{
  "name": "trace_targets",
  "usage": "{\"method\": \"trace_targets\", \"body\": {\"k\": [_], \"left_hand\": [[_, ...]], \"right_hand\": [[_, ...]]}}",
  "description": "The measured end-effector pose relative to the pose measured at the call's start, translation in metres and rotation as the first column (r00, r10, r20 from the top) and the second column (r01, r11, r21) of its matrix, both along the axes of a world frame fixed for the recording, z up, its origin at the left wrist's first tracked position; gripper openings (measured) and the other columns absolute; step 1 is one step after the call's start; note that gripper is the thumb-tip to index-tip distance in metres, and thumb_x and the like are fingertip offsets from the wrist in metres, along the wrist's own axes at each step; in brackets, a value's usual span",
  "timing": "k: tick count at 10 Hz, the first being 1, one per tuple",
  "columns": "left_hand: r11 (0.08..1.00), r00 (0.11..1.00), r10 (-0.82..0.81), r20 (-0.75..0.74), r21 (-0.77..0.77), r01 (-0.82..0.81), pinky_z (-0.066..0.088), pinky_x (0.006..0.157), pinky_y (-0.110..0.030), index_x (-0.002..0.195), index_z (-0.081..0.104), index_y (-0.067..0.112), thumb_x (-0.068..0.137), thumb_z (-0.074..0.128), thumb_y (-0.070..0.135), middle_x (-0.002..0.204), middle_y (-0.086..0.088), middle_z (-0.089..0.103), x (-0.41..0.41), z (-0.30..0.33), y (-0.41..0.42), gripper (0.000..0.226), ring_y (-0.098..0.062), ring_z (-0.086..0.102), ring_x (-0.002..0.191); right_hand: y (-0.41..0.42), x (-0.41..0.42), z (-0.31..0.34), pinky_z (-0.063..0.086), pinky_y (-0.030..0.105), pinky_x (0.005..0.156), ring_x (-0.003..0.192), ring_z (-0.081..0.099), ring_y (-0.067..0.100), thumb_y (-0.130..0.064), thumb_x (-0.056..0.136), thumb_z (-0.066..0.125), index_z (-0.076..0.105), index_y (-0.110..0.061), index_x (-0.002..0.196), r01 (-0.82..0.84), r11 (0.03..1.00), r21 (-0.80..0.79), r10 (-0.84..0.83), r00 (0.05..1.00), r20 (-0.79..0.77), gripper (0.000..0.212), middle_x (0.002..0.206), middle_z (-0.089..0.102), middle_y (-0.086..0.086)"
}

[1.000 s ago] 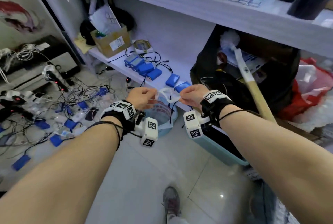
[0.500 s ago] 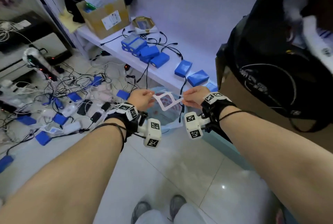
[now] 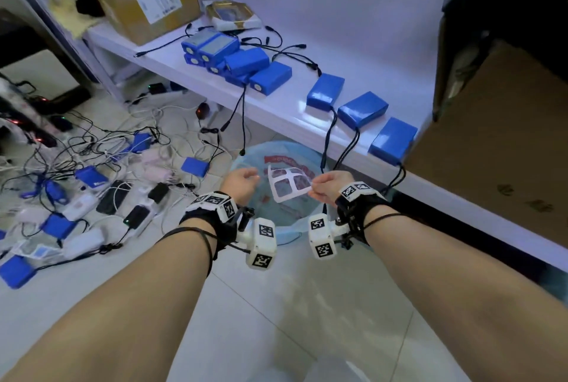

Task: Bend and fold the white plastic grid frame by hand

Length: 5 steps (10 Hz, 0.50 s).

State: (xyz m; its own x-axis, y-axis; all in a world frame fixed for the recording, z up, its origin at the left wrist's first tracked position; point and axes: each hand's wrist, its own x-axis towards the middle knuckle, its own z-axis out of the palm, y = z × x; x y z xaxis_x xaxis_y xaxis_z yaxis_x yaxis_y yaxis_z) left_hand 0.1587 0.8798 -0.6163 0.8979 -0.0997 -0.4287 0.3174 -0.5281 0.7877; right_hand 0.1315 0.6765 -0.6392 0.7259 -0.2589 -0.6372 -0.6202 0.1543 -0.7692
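A small white plastic grid frame (image 3: pixel 288 183) with several open cells hangs in the air above a blue bin. My right hand (image 3: pixel 328 184) pinches its right edge between thumb and fingers. My left hand (image 3: pixel 240 182) is a short way to the left of the frame, apart from it, fingers loosely curled with nothing in them. Both wrists carry black straps with white marker cubes.
A light blue bin (image 3: pixel 278 221) lined with a clear bag stands on the tiled floor below my hands. A white shelf (image 3: pixel 289 105) behind it holds several blue battery packs (image 3: pixel 362 109) with black leads. Cables and chargers (image 3: pixel 101 185) litter the floor at left. A cardboard box (image 3: pixel 498 148) stands at right.
My left hand has let go of the grid frame and drawn slightly left; the frame now hangs from my right hand only. The view has tilted down toward the bin.
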Motion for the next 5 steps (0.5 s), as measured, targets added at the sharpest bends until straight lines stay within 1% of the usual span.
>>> {"method": "trace_targets", "body": {"k": [1,2,3,4,5], "left_hand": [[1.0,1.0,-0.018,0.01,0.025,0.018,0.039,0.105,-0.045,0.125,0.054,-0.002,0.093,0.05,0.012,0.13,-0.022,0.056,0.007,-0.024,0.007,0.035,-0.034,0.053,0.121],[0.997,0.999,-0.052,0.017,0.052,0.051,0.04,0.104,-0.044,0.126,0.055,0.0,0.093,0.05,0.014,0.128,-0.021,0.058,0.011,-0.031,0.01,0.036,-0.033,0.054,0.119],[0.996,0.997,-0.076,0.028,0.058,0.074,0.041,0.103,-0.044,0.125,0.056,0.002,0.092,0.05,0.015,0.127,-0.019,0.059,0.007,-0.012,0.006,0.036,-0.031,0.056,0.117],[0.994,0.994,-0.103,0.03,0.038,0.102,0.04,0.104,-0.048,0.126,0.054,0.001,0.093,0.051,0.015,0.127,-0.022,0.058,0.0,0.026,-0.006,0.036,-0.036,0.055,0.118],[0.989,0.989,-0.148,0.006,0.006,0.148,0.041,0.103,-0.047,0.127,0.052,0.0,0.093,0.052,0.015,0.13,-0.02,0.056,-0.007,0.075,-0.024,0.038,-0.033,0.054,0.119]], "right_hand": [[0.004,0.008,-0.031,0.058,0.028,0.071,0.082,0.068,0.03,0.009,0.081,0.063,0.064,-0.001,0.086,-0.052,0.999,-0.011,0.052,0.999,0.006,0.011,0.092,0.064,0.021],[0.006,0.008,-0.036,0.058,0.031,0.079,0.094,0.067,0.031,0.004,0.083,0.064,0.063,-0.006,0.093,-0.084,0.996,0.0,0.084,0.996,0.006,0.014,0.108,0.062,0.02],[0.0,-0.001,-0.013,0.058,0.023,0.065,0.088,0.067,0.027,0.005,0.082,0.063,0.062,-0.008,0.085,-0.039,0.998,0.056,0.037,0.999,0.035,0.014,0.108,0.062,0.021],[-0.008,-0.02,0.034,0.059,0.023,0.065,0.074,0.068,0.019,0.004,0.082,0.064,0.063,-0.002,0.099,-0.038,0.998,0.057,0.034,0.998,0.058,0.019,0.094,0.066,0.017],[-0.015,-0.036,0.087,0.057,0.024,0.069,0.073,0.065,0.014,-0.008,0.087,0.062,0.06,-0.004,0.113,-0.022,0.999,-0.033,0.025,0.996,0.083,0.026,0.096,0.067,0.013]]}}
